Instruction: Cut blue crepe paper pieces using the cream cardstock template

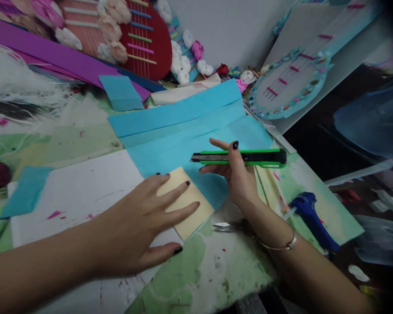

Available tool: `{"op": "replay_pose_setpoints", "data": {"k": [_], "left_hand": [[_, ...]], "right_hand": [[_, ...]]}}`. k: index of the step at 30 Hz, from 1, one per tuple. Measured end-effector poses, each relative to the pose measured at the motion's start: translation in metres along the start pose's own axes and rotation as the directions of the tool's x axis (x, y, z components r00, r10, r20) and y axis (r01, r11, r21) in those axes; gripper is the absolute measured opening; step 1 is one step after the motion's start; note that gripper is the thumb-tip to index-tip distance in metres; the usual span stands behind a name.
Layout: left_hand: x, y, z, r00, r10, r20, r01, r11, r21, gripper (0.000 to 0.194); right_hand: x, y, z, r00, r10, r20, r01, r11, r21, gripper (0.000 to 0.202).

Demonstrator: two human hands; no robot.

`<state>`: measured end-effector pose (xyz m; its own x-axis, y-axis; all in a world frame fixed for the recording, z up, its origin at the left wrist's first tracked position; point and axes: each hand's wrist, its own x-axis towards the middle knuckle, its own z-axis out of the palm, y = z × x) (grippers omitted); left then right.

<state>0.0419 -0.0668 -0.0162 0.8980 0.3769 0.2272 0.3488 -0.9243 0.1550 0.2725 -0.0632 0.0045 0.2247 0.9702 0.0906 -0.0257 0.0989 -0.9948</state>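
My left hand (150,218) lies with fingers spread over a small pale yellow card (199,209), pressing it down. Beneath that card is a large blue sheet (163,152) with creases across it. In my right hand (239,174) is a green and black utility knife (262,157), held between thumb and fingers with its blade end pointing left above the blue sheet. Part of a pair of scissors (224,226) shows beside my right wrist; the rest is hidden under it.
A blue glue gun (316,222) lies at the table's right side. White paper (98,183) spreads at left, with a blue paper piece (29,189) on it. Decorated paper instruments (147,43) stand at the back, another (288,87) leans at right. White strings (16,83) lie far left.
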Motion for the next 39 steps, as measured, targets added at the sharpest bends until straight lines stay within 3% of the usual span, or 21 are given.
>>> {"op": "replay_pose_setpoints", "data": {"k": [5, 9, 12, 18, 29, 39], "left_hand": [[0.000, 0.002, 0.000, 0.999, -0.014, -0.043, 0.014, 1.000, -0.016, 0.066], [0.002, 0.000, -0.004, 0.998, -0.025, -0.054, 0.024, 0.999, -0.021, 0.068], [0.004, 0.001, -0.006, 0.999, -0.022, -0.042, 0.022, 1.000, -0.023, 0.069], [0.004, 0.001, -0.004, 0.995, -0.082, -0.059, 0.078, 0.995, -0.066, 0.073], [0.001, -0.011, -0.002, 1.000, -0.023, 0.005, 0.023, 0.987, -0.156, 0.087], [0.001, -0.010, 0.000, 0.999, -0.034, 0.004, 0.035, 0.986, -0.162, 0.085]], "right_hand": [[-0.002, 0.000, 0.000, 0.982, -0.086, 0.168, 0.113, 0.981, -0.158, 0.027], [-0.004, 0.003, 0.001, 0.982, -0.144, 0.119, 0.179, 0.909, -0.377, 0.017], [-0.005, 0.004, 0.000, 0.967, -0.204, 0.154, 0.250, 0.880, -0.405, 0.010], [-0.002, 0.006, 0.003, 0.948, -0.116, 0.297, 0.217, 0.917, -0.335, 0.028], [-0.005, 0.005, 0.007, 0.966, -0.085, 0.244, 0.207, 0.820, -0.533, 0.024], [-0.002, 0.011, 0.009, 0.963, -0.065, 0.260, 0.202, 0.813, -0.546, 0.025]]}}
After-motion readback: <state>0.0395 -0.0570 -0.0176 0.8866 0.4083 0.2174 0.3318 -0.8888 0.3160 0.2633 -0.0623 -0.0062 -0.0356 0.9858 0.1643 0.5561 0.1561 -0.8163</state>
